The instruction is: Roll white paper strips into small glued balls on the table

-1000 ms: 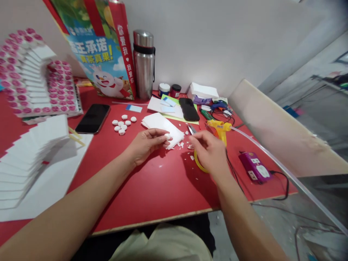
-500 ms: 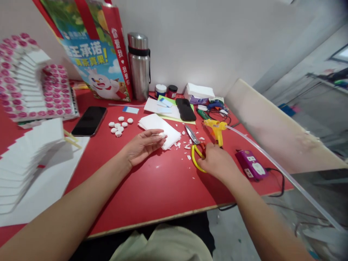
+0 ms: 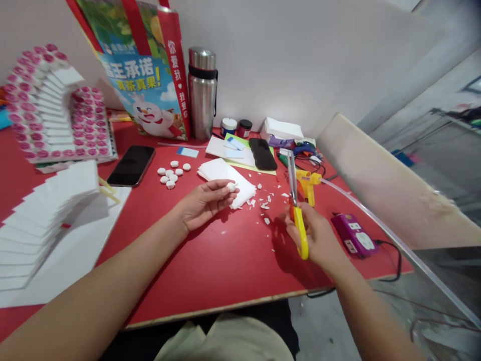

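Between the thumb and fingers of my left hand (image 3: pixel 206 203) is a small white rolled paper piece (image 3: pixel 231 187), pinched above a stack of white paper (image 3: pixel 242 186). My right hand (image 3: pixel 313 233) grips a pair of scissors (image 3: pixel 299 225) with yellow and red handles, lifted off the table with the blades pointing away from me. Small white paper scraps (image 3: pixel 265 205) lie scattered between my hands. Left of the stack sits a cluster of several round white pieces (image 3: pixel 171 176).
A yellow glue gun (image 3: pixel 308 185) with a long clear glue stick and a purple box (image 3: pixel 355 235) with a cord are at the right. Phones (image 3: pixel 131 165), a steel flask (image 3: pixel 202 95), a printed bag (image 3: pixel 145 75) and a fanned white paper structure (image 3: pixel 45 215) stand around.
My right hand has raised the scissors from the table and turned them upright. My left hand keeps its pinch on the white piece. The view has shifted slightly left.
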{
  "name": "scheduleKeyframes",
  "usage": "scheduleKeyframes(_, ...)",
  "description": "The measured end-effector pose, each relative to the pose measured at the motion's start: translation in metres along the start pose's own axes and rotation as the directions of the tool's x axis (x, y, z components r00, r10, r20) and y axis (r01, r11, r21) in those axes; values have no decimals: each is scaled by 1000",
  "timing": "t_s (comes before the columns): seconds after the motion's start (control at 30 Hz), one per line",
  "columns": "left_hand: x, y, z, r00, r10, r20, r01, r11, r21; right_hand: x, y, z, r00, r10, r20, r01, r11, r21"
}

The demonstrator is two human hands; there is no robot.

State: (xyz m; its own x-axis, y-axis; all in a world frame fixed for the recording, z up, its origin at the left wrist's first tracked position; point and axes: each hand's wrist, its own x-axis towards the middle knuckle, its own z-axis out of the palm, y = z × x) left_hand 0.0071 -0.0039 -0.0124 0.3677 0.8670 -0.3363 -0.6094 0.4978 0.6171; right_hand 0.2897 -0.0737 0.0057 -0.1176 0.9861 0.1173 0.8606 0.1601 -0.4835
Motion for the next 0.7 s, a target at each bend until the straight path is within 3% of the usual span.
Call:
scheduleKeyframes(0.1, -1, -1, 2, 1000, -12, 2, 12, 1000, -3, -2, -10, 5, 991, -105, -83, 104, 994, -16)
scheduleKeyframes(0.2, -1, -4, 3, 1000, -14, 15, 15, 1000, -21, 2, -24, 11, 988, -140, -60, 131, 981, -141)
scheduleKeyframes(0.37, -1, -9, 4, 997, 40, 62, -38, 999, -37, 6, -39, 22, 997, -63, 44, 71, 973, -221)
scheduleKeyframes(0.7, -2, -17, 5, 989, 95, 115, -98, 995, 20, 13, -59, 25, 996, -19, 84, 44, 951, -305)
